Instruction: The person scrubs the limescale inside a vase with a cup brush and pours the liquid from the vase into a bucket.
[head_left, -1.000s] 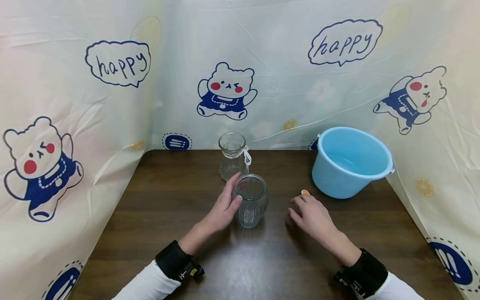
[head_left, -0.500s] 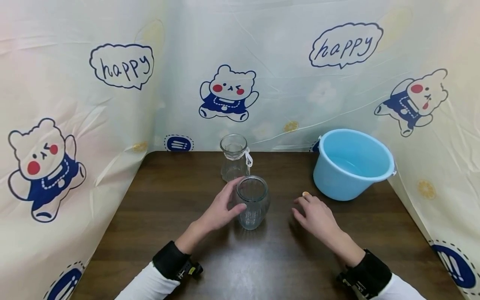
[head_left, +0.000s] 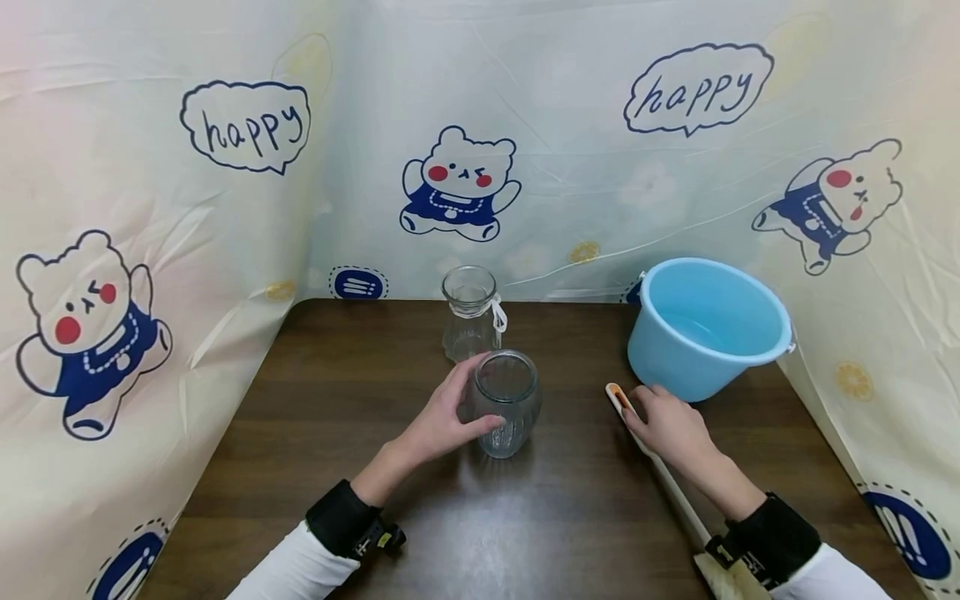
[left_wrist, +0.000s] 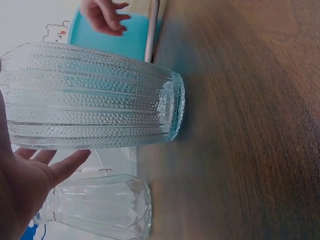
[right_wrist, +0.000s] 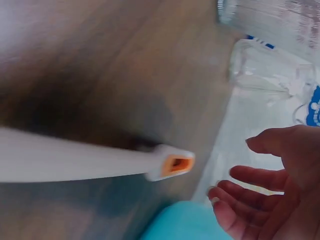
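My left hand [head_left: 450,417] holds a ribbed clear glass jar [head_left: 517,417] upright on the table, thumb across its front and fingers behind it. Fine bumps cover the jar's wall in the left wrist view. Just behind it stands a second glass vase [head_left: 468,333] with a white ribbon bow at its neck. To the right, my right hand [head_left: 675,429] hovers with loose, spread fingers beside a long white handle [head_left: 667,483] whose tip has an orange-lined hole. A pale yellowish head [head_left: 723,579] at its near end is partly hidden by the wrist strap and frame edge.
A light blue bucket [head_left: 675,354] stands at the back right, close beyond my right hand. The dark wooden table [head_left: 495,533] meets a printed cloth backdrop [head_left: 555,167] at the back and both sides.
My right hand has moved right and back toward the bucket, off the white handle, which now shows along its length. My left thumb has slid further across the jar's front.
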